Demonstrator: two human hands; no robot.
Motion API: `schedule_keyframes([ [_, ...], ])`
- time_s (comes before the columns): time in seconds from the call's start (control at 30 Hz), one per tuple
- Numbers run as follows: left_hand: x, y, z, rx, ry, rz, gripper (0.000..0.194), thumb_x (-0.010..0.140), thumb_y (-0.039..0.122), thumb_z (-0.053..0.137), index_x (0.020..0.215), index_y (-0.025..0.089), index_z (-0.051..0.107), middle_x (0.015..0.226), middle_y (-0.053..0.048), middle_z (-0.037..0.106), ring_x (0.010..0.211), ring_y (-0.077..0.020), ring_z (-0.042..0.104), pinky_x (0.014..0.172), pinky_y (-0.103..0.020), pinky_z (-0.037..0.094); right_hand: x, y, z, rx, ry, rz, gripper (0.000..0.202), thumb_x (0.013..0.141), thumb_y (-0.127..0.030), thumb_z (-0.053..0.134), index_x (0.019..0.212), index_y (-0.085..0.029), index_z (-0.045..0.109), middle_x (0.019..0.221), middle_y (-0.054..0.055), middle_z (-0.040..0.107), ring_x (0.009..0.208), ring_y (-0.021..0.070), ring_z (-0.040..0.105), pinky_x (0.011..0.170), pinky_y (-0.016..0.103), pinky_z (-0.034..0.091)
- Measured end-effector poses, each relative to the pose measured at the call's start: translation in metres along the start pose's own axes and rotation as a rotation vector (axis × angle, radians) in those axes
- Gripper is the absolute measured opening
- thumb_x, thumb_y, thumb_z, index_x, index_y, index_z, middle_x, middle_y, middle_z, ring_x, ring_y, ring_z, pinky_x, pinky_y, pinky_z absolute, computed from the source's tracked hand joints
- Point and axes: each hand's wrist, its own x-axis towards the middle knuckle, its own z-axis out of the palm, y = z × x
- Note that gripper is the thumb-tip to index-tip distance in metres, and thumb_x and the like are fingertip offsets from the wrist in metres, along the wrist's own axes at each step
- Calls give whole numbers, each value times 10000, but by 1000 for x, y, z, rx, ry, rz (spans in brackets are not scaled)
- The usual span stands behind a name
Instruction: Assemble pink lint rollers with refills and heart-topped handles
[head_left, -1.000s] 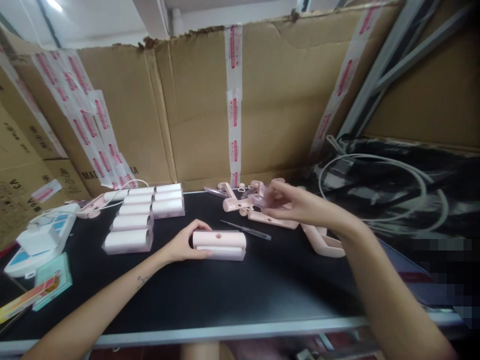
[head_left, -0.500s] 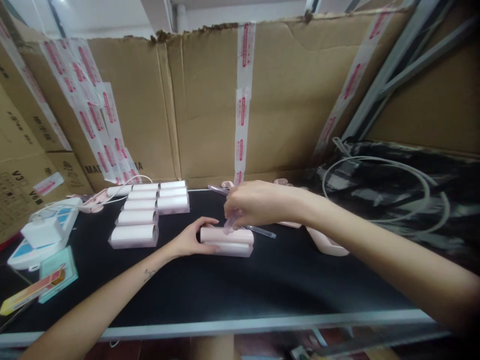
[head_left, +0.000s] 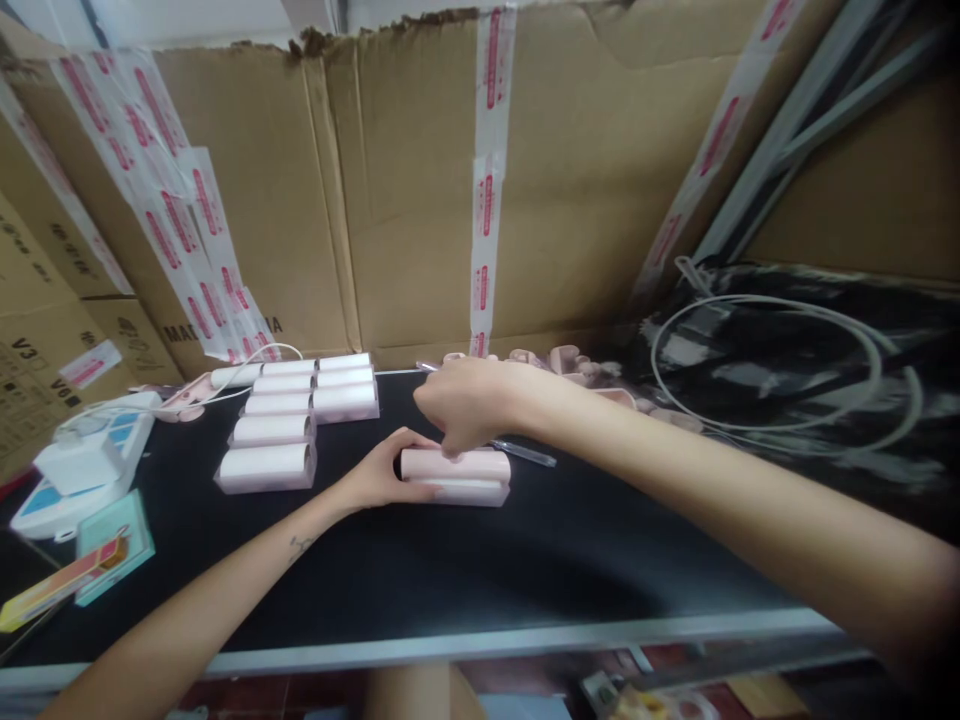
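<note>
A pale pink cylindrical casing (head_left: 465,464) lies on its side in a clear-looking tray (head_left: 472,493) on the black table. My left hand (head_left: 386,470) grips its left end, thumb in front and fingers behind. Curled over the casing's back edge is my right hand (head_left: 469,400), with its thumb near the top surface. Whatever its fingers hold is hidden behind the hand. A clear, pen-like stick (head_left: 529,454) rests just behind the casing, and another thin stick (head_left: 427,367) shows past my right knuckles.
Several white-topped cylinders in trays (head_left: 266,465) stand in rows at left. Beyond them are a power strip (head_left: 82,470), a teal packet (head_left: 116,545) and a yellow-and-pink cutter (head_left: 64,585). Pink parts (head_left: 570,362) and a coiled white cable (head_left: 765,300) lie right. Cardboard (head_left: 405,200) walls the back.
My right hand has shifted slightly left and turned over, hiding the translucent piece seen in its fingers before. My left hand keeps its grip. The view has tilted down a little.
</note>
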Motion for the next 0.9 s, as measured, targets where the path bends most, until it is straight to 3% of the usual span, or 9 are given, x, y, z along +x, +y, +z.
schedule_keyframes([
  [0.13,-4,4,4,-9,43,-59,471,603,367,751,992,172,570,931,-18,617,872,-205,576,783,-298,433,3,2,7,41,-4,0,155,588,-293,716,657,-154,706,566,44,648,635,213,611,506,258,365],
  [0.23,-5,7,4,36,55,-62,471,599,371,750,993,177,578,968,-28,612,921,-222,568,825,-311,425,2,-1,13,8,102,-44,99,571,-224,712,602,-132,690,514,47,620,561,191,591,499,262,348],
  [0.3,-5,10,0,63,22,-60,495,598,386,749,1012,180,572,1003,-37,607,966,-238,560,861,-325,416,-1,3,15,79,186,-63,165,592,-296,713,607,-134,691,514,52,619,526,181,576,490,267,342],
  [0.43,-7,16,-14,146,-62,-99,553,611,414,731,1073,182,535,1062,-57,583,987,-245,557,883,-348,419,-14,41,20,468,556,26,430,729,-569,558,795,-166,693,658,47,668,546,154,581,503,252,367],
  [0.5,-9,16,-23,180,-93,-112,632,592,408,744,1131,191,497,1078,-63,568,1012,-242,548,924,-368,400,-21,71,32,656,796,139,482,826,-570,422,817,-154,667,733,56,678,555,134,590,520,237,387],
  [0.57,-10,17,-29,168,-86,-91,770,549,391,778,1214,208,436,1111,-71,548,1074,-249,520,983,-396,354,-22,99,53,728,914,246,479,865,-522,376,782,-136,647,728,65,675,556,135,600,539,233,404],
  [0.67,-5,28,-31,34,29,21,875,546,350,796,1291,223,356,1224,-107,500,1198,-266,437,1047,-416,278,-17,129,96,585,892,473,322,836,-399,464,807,-143,658,759,70,687,678,172,628,586,233,423],
  [0.77,9,52,-24,-182,158,138,794,606,295,775,1280,233,358,1287,-112,479,1231,-253,415,1057,-398,266,-10,148,135,512,829,610,236,804,-281,488,876,-153,673,908,86,689,816,190,631,673,237,437],
  [0.9,31,81,-7,-485,185,124,533,668,309,729,1128,191,486,1056,-81,619,1018,-203,571,923,-343,408,-14,167,162,473,772,727,263,759,-170,475,906,-148,692,991,126,664,880,234,622,730,283,433],
])
